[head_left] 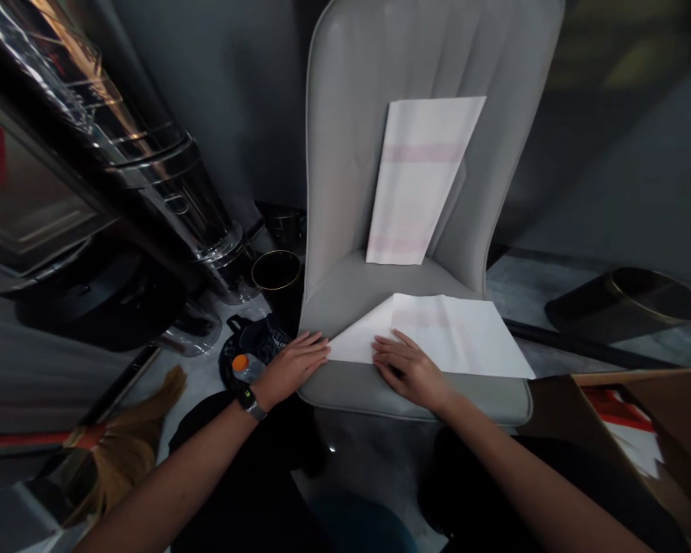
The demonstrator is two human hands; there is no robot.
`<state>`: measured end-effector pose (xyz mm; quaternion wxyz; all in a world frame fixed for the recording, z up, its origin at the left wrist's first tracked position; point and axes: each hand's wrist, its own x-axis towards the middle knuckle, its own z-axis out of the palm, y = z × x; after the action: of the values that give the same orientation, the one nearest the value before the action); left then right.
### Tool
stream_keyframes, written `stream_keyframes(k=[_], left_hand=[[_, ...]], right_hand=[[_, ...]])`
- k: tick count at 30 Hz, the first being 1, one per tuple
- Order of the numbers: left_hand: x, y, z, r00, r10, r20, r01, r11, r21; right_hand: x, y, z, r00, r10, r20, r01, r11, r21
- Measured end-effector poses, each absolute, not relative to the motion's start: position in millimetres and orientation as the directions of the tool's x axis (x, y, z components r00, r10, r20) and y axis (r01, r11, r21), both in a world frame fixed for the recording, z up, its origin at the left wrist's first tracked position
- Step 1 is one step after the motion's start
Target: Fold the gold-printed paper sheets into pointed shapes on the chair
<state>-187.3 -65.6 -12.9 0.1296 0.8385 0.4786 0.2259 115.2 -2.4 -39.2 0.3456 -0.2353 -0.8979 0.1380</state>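
Observation:
A white sheet of paper (pixel 477 338) with faint pink bands lies across the seat of a grey chair (pixel 345 384). Its left part is folded over into a slanted point. My left hand (pixel 296 365) rests with fingers stretched out at that pointed left end. On the folded part near the middle lies my right hand (pixel 411 369), its fingers extended and pressing on the paper. Against the chair's backrest leans a second folded white paper (pixel 418 184), also with pink bands, narrower at the bottom. Neither hand touches it.
Black bins (pixel 276 270) stand left of the chair, near a bag (pixel 259 334) and an orange-capped bottle (pixel 245 367). A straw broom (pixel 130 445) lies lower left. At right are another dark bin (pixel 627 303) and an open cardboard box (pixel 662 407) holding papers.

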Motion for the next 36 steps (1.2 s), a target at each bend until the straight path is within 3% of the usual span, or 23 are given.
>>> stream_keyframes(k=[6,10,24,31,36], left_hand=[[-183.0,-77.2,-18.2,0.479,0.814,0.33,0.795,-0.561,0.23],[-180.8,-79.3,-18.8,0.491,0.794,0.359,0.806,-0.571,0.159],[-178.0,-89.6,-15.3,0.384,0.852,0.355,0.895,-0.439,0.085],[-181.2,-102.0,-7.4,0.318,0.887,0.335,0.917,-0.378,0.13],[-161.4,-113.9,4.9,0.13,0.918,0.375,0.954,-0.219,0.205]], right_hand=[[117.7,-0.2,-41.9,-0.612,0.493,0.618,0.296,0.868,-0.399],[117.6,1.2,-44.5,-0.62,0.466,0.631,0.288,0.884,-0.369],[117.9,-0.7,-48.1,-0.6,0.498,0.626,0.318,0.866,-0.385],[116.3,-1.0,-52.0,-0.582,0.509,0.634,0.332,0.86,-0.387],[114.8,0.3,-52.4,-0.584,0.504,0.636,0.315,0.863,-0.394]])
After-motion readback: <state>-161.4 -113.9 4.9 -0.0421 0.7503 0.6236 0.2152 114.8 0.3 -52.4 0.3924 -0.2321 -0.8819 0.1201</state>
